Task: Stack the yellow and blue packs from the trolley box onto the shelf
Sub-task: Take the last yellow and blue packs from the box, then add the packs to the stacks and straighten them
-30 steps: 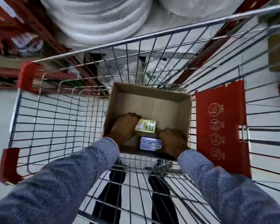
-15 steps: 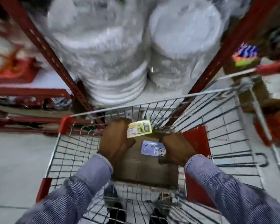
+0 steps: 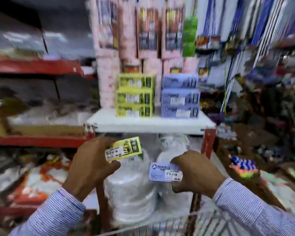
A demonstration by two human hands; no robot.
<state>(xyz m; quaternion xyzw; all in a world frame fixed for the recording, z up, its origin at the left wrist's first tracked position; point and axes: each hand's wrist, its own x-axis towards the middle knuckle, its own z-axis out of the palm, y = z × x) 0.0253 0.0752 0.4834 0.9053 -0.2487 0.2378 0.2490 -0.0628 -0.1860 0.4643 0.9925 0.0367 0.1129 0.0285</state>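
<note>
One head-worn view (wide-angle) — facing forward at the white shelf (image 3: 150, 124), hands (image 3: 90, 169) close below.

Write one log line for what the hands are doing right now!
left hand: holds yellow pack | right hand: holds blue pack | both below white shelf | shelf: yellow stack, blue stack, side by side

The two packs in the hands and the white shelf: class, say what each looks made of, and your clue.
Yellow pack and blue pack: probably printed card, flat faces, crisp edges, stuck-on labels; finish unclear through blur. White shelf: likely painted board or metal, smooth with a straight edge.
</note>
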